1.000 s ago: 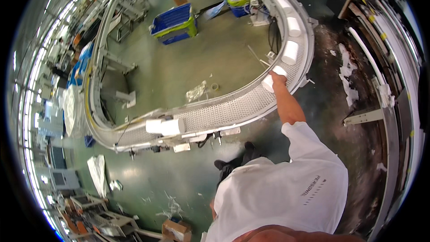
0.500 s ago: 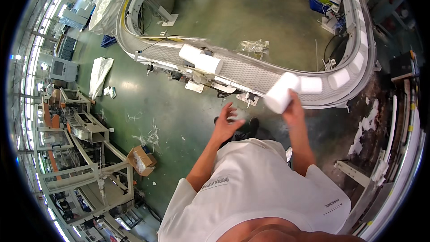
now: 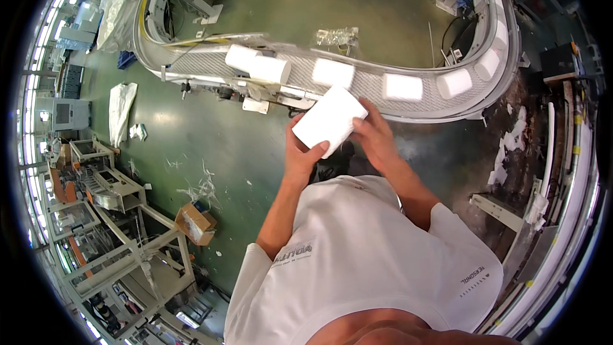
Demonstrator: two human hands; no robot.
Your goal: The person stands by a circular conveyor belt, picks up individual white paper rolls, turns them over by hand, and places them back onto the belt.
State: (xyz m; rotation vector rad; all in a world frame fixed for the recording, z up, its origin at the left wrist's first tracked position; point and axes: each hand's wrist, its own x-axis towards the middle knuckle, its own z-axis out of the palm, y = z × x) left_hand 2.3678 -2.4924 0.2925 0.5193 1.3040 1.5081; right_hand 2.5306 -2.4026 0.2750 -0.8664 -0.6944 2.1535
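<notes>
Left hand point(image 3: 301, 158) and right hand point(image 3: 377, 135) grip one white roll point(image 3: 330, 121) from its two sides, so it lies between them, slanting, just in front of the person's body. On the left, the thumb presses across the roll's lower side near the bottom corner, while the fingers curl round its left edge; their tips are partly hidden. On the right, the hand is bent about the roll's right side, its thumb on the near face and its fingers reaching up along the edge. Both palms face inward against the roll.

Directly beyond the hands runs a curved conveyor point(image 3: 369, 84) with a mesh-like belt. One roll on the belt point(image 3: 333, 73) sits just past the held one; whether the two touch cannot be told. Ahead and to the left of the left hand, a pair of white rolls point(image 3: 270, 69) lie close together on the belt. To the right of the right hand, and a little farther off, more white rolls point(image 3: 454, 83) follow the bend.

An open cardboard box point(image 3: 196, 225) stands on the floor, left of the left hand and nearer the person. Crumpled clear film point(image 3: 336, 37) lies beyond the conveyor, ahead of both hands.
</notes>
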